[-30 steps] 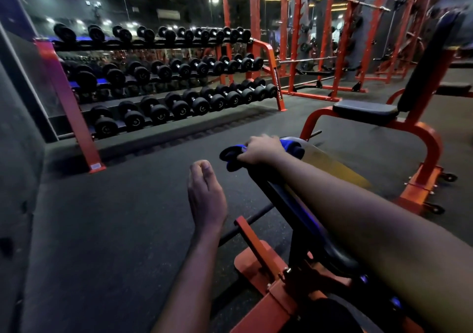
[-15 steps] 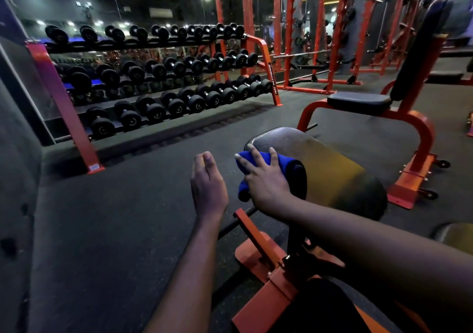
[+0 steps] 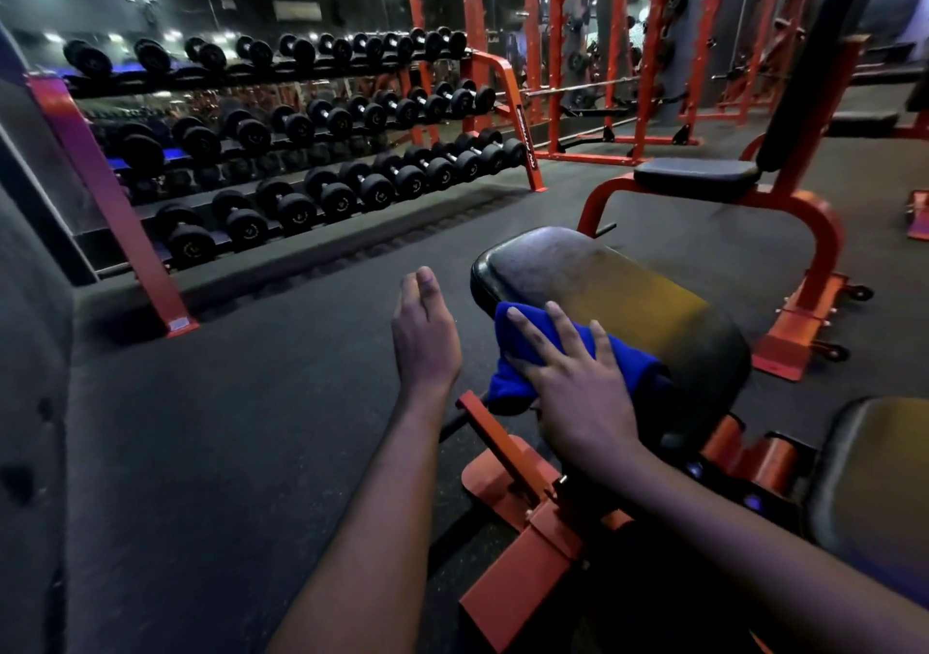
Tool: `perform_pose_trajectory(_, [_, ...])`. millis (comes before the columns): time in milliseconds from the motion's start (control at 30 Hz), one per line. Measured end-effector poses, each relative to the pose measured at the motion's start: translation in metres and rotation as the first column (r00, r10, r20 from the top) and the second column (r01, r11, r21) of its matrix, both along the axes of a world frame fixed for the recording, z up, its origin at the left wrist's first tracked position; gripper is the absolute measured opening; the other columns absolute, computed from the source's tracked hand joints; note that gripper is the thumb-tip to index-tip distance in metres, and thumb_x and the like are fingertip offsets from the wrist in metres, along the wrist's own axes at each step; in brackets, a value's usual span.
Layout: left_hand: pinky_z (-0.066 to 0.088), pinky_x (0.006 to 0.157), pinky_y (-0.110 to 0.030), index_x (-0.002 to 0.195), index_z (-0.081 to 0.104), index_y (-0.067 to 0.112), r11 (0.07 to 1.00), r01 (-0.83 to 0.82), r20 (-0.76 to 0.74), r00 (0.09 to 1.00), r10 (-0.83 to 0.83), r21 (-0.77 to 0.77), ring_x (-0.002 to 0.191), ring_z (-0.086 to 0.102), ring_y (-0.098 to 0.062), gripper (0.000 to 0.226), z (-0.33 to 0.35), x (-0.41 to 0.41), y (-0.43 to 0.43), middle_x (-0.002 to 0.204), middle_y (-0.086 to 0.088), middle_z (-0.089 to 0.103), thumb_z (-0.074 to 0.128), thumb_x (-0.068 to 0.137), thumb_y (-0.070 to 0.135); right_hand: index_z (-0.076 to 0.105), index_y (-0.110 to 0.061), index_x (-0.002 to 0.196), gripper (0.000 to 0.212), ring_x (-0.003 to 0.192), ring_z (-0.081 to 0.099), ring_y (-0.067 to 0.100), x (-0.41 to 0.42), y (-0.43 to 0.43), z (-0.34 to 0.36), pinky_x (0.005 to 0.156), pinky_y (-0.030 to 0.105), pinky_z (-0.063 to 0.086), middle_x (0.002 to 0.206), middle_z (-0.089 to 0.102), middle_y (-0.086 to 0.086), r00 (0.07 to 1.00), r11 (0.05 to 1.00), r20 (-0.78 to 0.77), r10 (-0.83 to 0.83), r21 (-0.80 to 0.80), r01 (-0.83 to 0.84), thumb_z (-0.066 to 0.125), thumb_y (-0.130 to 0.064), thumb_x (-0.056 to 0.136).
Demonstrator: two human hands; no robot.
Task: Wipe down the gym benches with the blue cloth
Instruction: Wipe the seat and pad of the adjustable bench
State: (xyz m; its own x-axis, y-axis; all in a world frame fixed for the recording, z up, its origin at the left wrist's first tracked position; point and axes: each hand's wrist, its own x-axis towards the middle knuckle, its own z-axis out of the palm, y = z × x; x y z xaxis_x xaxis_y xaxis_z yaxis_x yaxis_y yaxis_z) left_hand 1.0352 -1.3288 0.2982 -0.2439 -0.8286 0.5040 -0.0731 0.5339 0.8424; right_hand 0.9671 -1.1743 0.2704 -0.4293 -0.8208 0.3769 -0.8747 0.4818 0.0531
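Note:
A black padded bench pad on an orange frame stands right in front of me. The blue cloth lies draped over the pad's near left side. My right hand presses flat on the cloth with its fingers spread and straight. My left hand hovers to the left of the pad above the floor, fingers together and relaxed, holding nothing. A second pad of the same bench shows at the lower right.
A long orange dumbbell rack lines the left back wall. Another orange bench with a black seat and upright backrest stands behind the pad. Orange squat racks fill the back. Dark rubber floor spreads to the left.
My right hand has slid the cloth from the pad's far end toward me along its left side, and its fingers have spread flat. The left hand stayed beside the bench.

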Motion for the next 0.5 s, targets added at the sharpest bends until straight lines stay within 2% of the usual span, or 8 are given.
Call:
perform_pose_trajectory(100, [0.040,0.089,-0.031,0.120,0.060,0.005,1.000,0.004,-0.003,1.000,-0.004,-0.008,0.112,0.057,-0.028,0.056,0.004,-0.006,-0.003,0.120,-0.014,0.064,0.022,0.105,0.044,0.036,-0.043,0.147,0.049,0.151,-0.012,0.027,-0.004,-0.033,0.015,0.119,0.058,0.005,0.163,-0.017,-0.014,1.000,1.000,0.013,0.011,0.012,-0.012,0.043,-0.031,0.100])
perform_pose_trajectory(233, [0.038,0.103,-0.033,0.133,0.055,0.005,1.000,0.024,0.044,0.999,-0.024,0.017,0.125,0.052,-0.027,0.060,0.005,-0.012,0.005,0.134,-0.015,0.059,0.021,0.104,0.047,0.039,-0.042,0.147,0.049,0.151,-0.010,0.026,-0.009,-0.055,0.023,0.119,0.057,0.003,0.164,-0.011,-0.014,1.000,1.000,0.001,0.019,0.016,-0.019,0.045,-0.029,0.099])
perform_pose_trajectory(400, [0.032,0.093,-0.024,0.128,0.057,0.008,0.996,0.090,0.104,0.990,-0.092,0.023,0.125,0.051,-0.026,0.053,0.000,-0.025,0.014,0.133,-0.014,0.058,0.024,0.106,0.043,0.031,-0.042,0.150,0.065,0.152,-0.002,0.026,0.002,-0.009,-0.001,0.119,0.059,0.005,0.165,-0.003,-0.010,0.999,0.994,0.025,-0.025,-0.103,0.027,0.056,-0.034,0.091])
perform_pose_trajectory(500, [0.028,0.098,-0.022,0.137,0.051,0.010,0.988,0.153,0.171,0.973,-0.156,0.033,0.132,0.044,-0.025,0.051,-0.003,-0.040,0.015,0.141,-0.013,0.051,0.025,0.106,0.041,0.032,-0.047,0.149,0.074,0.151,0.011,0.026,0.005,0.020,-0.024,0.117,0.059,0.014,0.165,0.009,-0.009,0.991,0.969,0.065,-0.116,-0.211,0.128,0.059,-0.034,0.081])
